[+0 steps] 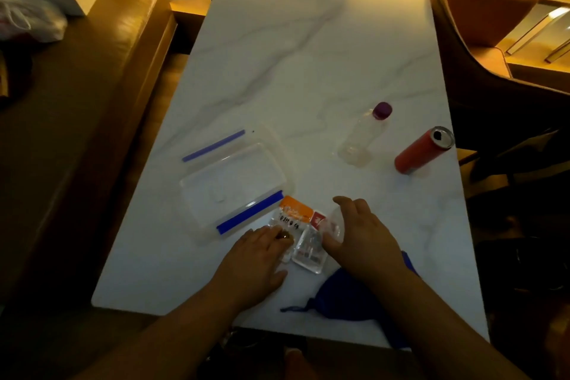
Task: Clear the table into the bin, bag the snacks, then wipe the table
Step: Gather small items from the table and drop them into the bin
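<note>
Both hands were on the snacks. The left hand [259, 256] lay with its fingers fairly flat on the small pile of plastic snack packets [300, 225], one orange-topped, one red, one clear, and pressed it down. The right hand [361, 234] curved thumb and fingers round the pile's right edge, holding a clear wrapper between them.

The long white marble-patterned table [308, 55] ran away from the person. The clear zip bag [234, 185] with a bright blue seal strip lay flat at its near left. The strip faced the pile and was just beside it. A dark blue cloth [345, 296] was bunched at the near edge, partly under the right forearm. To the right, farther off, stood a red drink can [422, 149] with its tab opened. Left of it stood a clear plastic bottle [364, 136] with a purple cap. Both were well apart from the hands and not yet binned.

The step in hand seemed to be gathering the packets for bagging. To do it well, the right hand would best sweep the loose wrappers against the left so they formed one stack. The left could then free itself to lift the upper lip of the bag. The film was slippery and the pile uneven, so the hold should be firm but not crushing. The stack ought to go in narrow end first, close to the table, so nothing slid out. The seal should be pressed only once every packet was past the strip.
</note>
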